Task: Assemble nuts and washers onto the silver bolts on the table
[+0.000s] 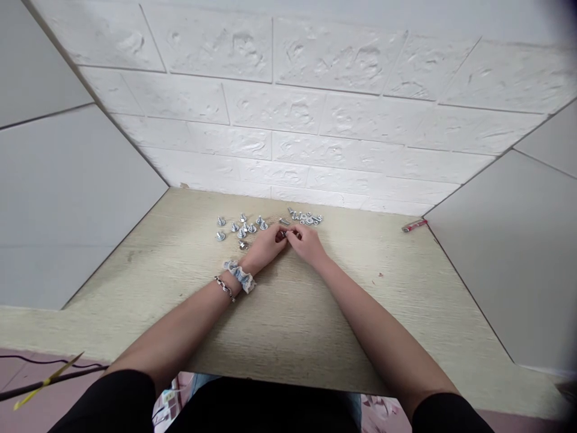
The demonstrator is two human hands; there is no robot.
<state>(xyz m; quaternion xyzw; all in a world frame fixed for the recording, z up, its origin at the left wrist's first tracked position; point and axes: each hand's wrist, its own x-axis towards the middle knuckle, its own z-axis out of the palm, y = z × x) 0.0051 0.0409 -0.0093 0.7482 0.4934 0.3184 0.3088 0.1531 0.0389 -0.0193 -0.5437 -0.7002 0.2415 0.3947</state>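
Observation:
My left hand [267, 245] and my right hand [307, 243] meet at the middle of the table with their fingertips pinched together. Between them is a small metal piece, apparently a bolt [284, 233], mostly hidden by the fingers. Just beyond the fingertips lies another bolt [283, 221]. To the left of my left hand stand several bolts fitted with washers [243, 228], and one bolt [243, 245] is close to the wrist. Behind my right hand sits a small pile of loose washers, nuts and bolts [309, 220].
A red and silver tool [415, 225], perhaps a cutter, lies by the right panel [505, 252]. White brick-patterned wall [293, 162] closes off the back of the wooden table [288, 325], and a grey panel [76, 210] bounds the left. A yellow object [47, 382] is at lower left.

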